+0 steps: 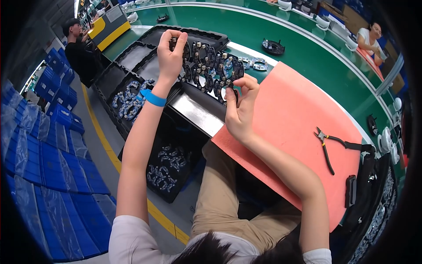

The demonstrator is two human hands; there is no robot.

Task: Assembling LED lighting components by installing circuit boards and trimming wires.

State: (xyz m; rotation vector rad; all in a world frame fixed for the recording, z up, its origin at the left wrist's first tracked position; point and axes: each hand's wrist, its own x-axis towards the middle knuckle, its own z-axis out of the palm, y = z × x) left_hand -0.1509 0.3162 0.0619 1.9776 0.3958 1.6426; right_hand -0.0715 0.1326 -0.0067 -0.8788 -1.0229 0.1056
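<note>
Between the two raised hands hangs a panel of ring-shaped circuit boards [206, 66], dark, joined side by side in a strip, each ring studded with small pale and metallic components. Its long axis runs from the left hand [170, 55] at the upper far end down to the right hand [239, 110] at the lower near end, so the panel slants across and toward the person. The left fingers [176, 37] are curled and pinching the far end board at its top edge. The right fingers [250, 83] pinch the nearest ring at the strip's lower end, thumb and forefinger closed on its rim. Both hands touch the panel; the right is the nearer to the body, and the ring it grips lies just above its fingertips.

Below the panel, under both sets of fingers, sit black moulded trays [132, 66], one compartment holding loose bluish ring boards [129, 99]. To the right of the right fingers a salmon-pink mat [299, 119] covers the table [307, 53], and well to the right on it lie black-handled side cutters [327, 147]. The left wrist wears a blue wristband [153, 97]. Beyond the left fingers on the green table rests a single round black board holder [273, 46].
</note>
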